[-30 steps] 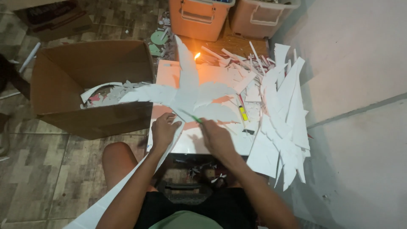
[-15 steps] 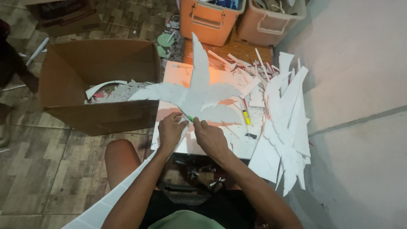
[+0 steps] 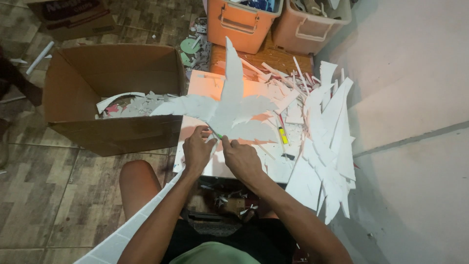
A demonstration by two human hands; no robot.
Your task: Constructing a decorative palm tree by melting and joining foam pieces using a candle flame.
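Observation:
A white foam cut-out (image 3: pixel 227 107) shaped like several long feathered leaves fans out above a small white work board (image 3: pixel 215 166). My left hand (image 3: pixel 197 149) pinches the cut-out at its base from the left. My right hand (image 3: pixel 240 157) grips the same base from the right, beside a short green stem (image 3: pixel 217 134) that shows between my thumbs. Both hands are close together over the board's near half.
An open cardboard box (image 3: pixel 112 93) with white foam scraps stands left. A heap of white foam offcuts (image 3: pixel 325 146) lies right, with a yellow cutter (image 3: pixel 282 135) beside it. Two orange plastic bins (image 3: pixel 278 19) stand behind. My bare knee (image 3: pixel 138 183) is below.
The cut-out has turned slightly and its tall leaf now points more upright. My hands have drawn closer together at its base. The bright glow behind the leaf is hidden now.

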